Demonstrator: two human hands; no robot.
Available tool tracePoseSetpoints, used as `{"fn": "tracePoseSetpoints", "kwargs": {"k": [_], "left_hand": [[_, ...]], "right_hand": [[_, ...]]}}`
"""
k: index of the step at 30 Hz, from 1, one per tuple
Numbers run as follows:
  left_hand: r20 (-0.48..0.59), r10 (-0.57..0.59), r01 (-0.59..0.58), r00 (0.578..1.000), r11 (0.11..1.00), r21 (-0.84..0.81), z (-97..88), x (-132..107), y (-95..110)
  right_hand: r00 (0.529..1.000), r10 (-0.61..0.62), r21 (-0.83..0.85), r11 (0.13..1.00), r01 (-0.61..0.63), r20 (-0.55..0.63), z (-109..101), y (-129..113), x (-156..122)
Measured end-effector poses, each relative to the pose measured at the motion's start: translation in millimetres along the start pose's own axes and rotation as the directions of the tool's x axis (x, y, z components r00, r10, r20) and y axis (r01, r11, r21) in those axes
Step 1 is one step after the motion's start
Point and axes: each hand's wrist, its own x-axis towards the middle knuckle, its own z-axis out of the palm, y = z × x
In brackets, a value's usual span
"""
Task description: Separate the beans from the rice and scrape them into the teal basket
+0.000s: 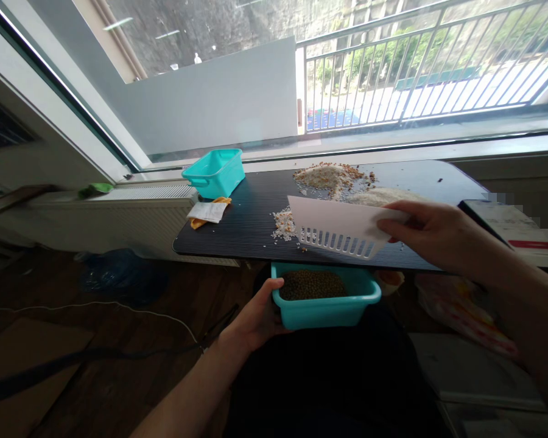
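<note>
My left hand (260,313) grips the left end of a turquoise plastic bin (324,315), its thumb over the rim. Inside lies a layer of small greenish-brown beans or grains (313,285). The bin is just below the table's front edge. My right hand (413,226) pinches the right end of a white slotted plastic scoop (335,219), held tilted above the table with its slots facing down. Behind and left of the scoop sits a small scatter of white and orange grains (284,224), partly hidden by it. A larger mixed heap (326,175) lies farther back.
The dark table (242,234) stands against the window. At its left are a second turquoise bin (217,173) and a white packet (207,212) on an orange cloth. A pale grain pile (383,196) lies behind my right hand. A radiator (150,210) adjoins the table.
</note>
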Motion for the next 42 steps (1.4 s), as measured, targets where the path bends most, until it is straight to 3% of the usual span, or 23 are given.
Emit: {"fn": "tracePoseSetpoints", "kwargs": {"k": [5, 11, 15, 19, 26, 33, 38, 42], "left_hand": [[0.002, 0.006, -0.006, 1.0, 1.0, -0.01, -0.7, -0.1, -0.3], [0.003, 0.007, -0.007, 1.0, 1.0, 0.007, 0.2, 0.1, 0.3], [0.011, 0.006, -0.007, 1.0, 1.0, 0.015, -0.1, 0.2, 0.2], [0.007, 0.004, -0.004, 1.0, 1.0, 0.006, 0.3, 0.2, 0.6], [-0.003, 0.002, -0.002, 1.0, 1.0, 0.001, 4.5, -1.5, 1.6], [-0.002, 0.001, -0.001, 1.0, 1.0, 0.002, 1.4, 0.4, -0.5], [0.008, 0.003, -0.003, 1.0, 1.0, 0.002, 1.6, 1.7, -1.1], [0.011, 0.004, -0.004, 1.0, 1.0, 0.008, 2.4, 2.3, -1.6]], "right_hand": [[0.999, -0.018, -0.015, 1.0, 0.018, 0.032, -2.3, -2.6, -3.3], [0.998, -0.069, -0.105, 0.992, 0.067, -0.015, -7.2, -0.7, -5.4], [0.999, -0.035, -0.06, 0.998, 0.037, 0.033, -3.8, -1.8, -5.5], [0.997, -0.079, -0.088, 0.993, 0.08, 0.013, -5.2, 0.0, -8.7], [0.997, 0.058, -0.005, 0.998, -0.058, 0.053, -8.9, -0.4, -18.9], [0.999, 0.033, -0.008, 0.999, -0.033, -0.001, -10.1, -1.7, -18.2], [0.987, 0.157, 0.008, 0.988, -0.157, 0.047, -3.1, -3.1, -18.3], [0.996, 0.071, 0.03, 0.997, -0.073, 0.054, 8.2, -6.7, -13.1]]}}
